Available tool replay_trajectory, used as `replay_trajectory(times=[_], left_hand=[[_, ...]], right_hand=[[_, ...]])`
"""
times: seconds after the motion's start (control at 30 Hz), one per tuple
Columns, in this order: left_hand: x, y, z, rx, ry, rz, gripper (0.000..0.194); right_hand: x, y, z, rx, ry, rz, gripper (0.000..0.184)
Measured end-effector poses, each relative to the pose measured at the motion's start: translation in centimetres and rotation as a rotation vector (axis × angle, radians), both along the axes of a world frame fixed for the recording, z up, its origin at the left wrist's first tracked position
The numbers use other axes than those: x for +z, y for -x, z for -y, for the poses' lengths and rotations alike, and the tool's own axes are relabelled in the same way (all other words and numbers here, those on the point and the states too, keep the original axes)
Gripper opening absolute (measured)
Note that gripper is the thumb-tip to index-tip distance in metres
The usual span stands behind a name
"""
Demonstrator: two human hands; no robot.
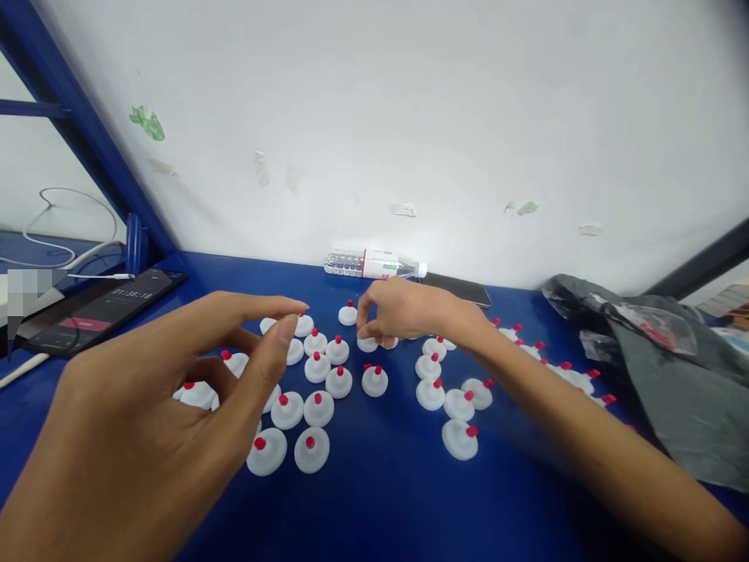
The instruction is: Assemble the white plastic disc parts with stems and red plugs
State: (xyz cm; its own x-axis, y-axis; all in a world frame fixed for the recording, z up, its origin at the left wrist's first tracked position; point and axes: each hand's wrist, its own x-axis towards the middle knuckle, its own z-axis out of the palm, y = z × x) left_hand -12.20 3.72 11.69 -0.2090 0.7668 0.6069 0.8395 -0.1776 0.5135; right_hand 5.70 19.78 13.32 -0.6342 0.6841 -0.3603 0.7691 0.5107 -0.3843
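In the left foreground is my left hand (169, 390), its thumb and forefinger stretched forward with a narrow gap between the tips. Nothing shows in that gap except a red-tipped white disc (303, 325) behind it on the table. My right hand (392, 312) reaches across the middle, fingers bent down and closed at the top of a white disc (367, 344). The fingers hide that disc's tip. Just below lies a white disc with a red tip (375, 382), a small red piece (367, 367) at its edge. Several similar discs spread around both hands.
A water bottle (374, 264) lies along the wall, with a dark flat device (459, 289) beside it. At left are a phone (108, 311) and white cables (87, 254). Grey plastic bags (661, 375) cover the right side. More red-tipped discs (576, 380) sit behind my right forearm.
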Motion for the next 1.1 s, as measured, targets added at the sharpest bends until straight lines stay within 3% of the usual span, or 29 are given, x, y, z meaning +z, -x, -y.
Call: replay_trajectory(times=[0.13,0.2,0.4,0.53,0.67,0.8,1.1], left_hand=[[-0.1,-0.1,0.1,0.058,0.026,-0.061,0.02],[-0.2,-0.1,0.2,0.053,0.028,-0.064,0.021],[-0.2,-0.1,-0.1,0.041,0.01,-0.072,0.02],[-0.3,-0.1,-0.1,0.038,-0.011,-0.083,0.019],[-0.4,-0.2,0.0,0.055,0.009,-0.102,0.023],[-0.4,-0.2,-0.1,0.051,-0.025,-0.099,0.02],[-0.5,-0.2,0.2,0.045,-0.013,-0.123,0.021]], right_hand=[[1.1,0.0,1.3,-0.025,-0.214,0.035,0.015],[1.5,0.1,1.9,0.0,-0.251,0.067,0.009],[1.6,0.3,2.7,0.047,-0.23,0.089,0.001],[1.1,0.3,2.3,0.055,-0.286,0.071,0.013],[1.4,0.2,2.2,0.049,-0.232,0.047,0.02],[1.8,0.2,2.6,0.087,-0.211,0.009,0.013],[-0.1,1.0,2.9,0.147,-0.198,0.113,0.003]])
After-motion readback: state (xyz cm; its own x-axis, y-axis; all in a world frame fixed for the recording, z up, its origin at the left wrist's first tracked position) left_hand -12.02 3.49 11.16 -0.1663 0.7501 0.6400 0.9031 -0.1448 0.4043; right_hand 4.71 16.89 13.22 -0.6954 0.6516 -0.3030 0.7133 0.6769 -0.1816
